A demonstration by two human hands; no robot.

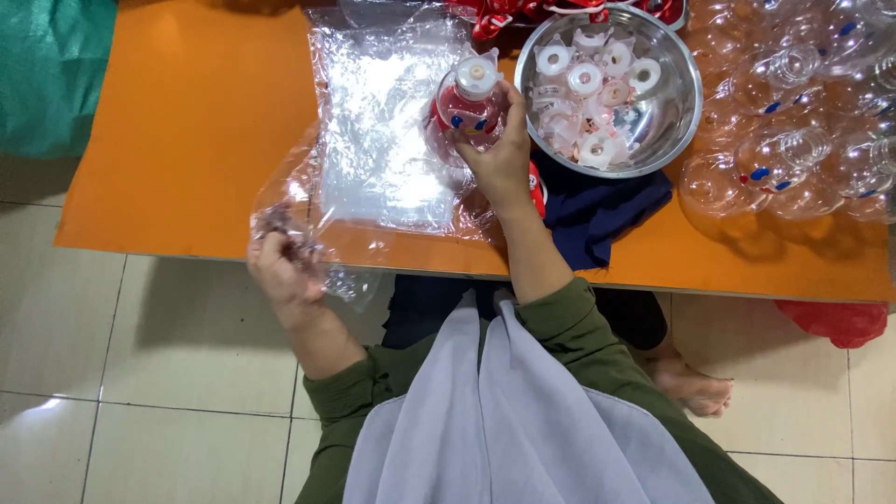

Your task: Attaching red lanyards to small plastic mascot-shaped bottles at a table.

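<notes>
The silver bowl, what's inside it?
The silver bowl holds a heap of small white and clear plastic caps, round with a hole in the middle. They cover most of the bottom, so anything underneath the heap stays hidden.

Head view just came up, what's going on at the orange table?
A person in a green top sits at the orange table. Their right hand holds a small clear plastic bottle with red contents and a white cap over a clear plastic bag. Their left hand grips crumpled clear plastic film at the table's near edge. A steel bowl of white caps sits beside the bottle, with empty clear bottles piled further right.
</notes>
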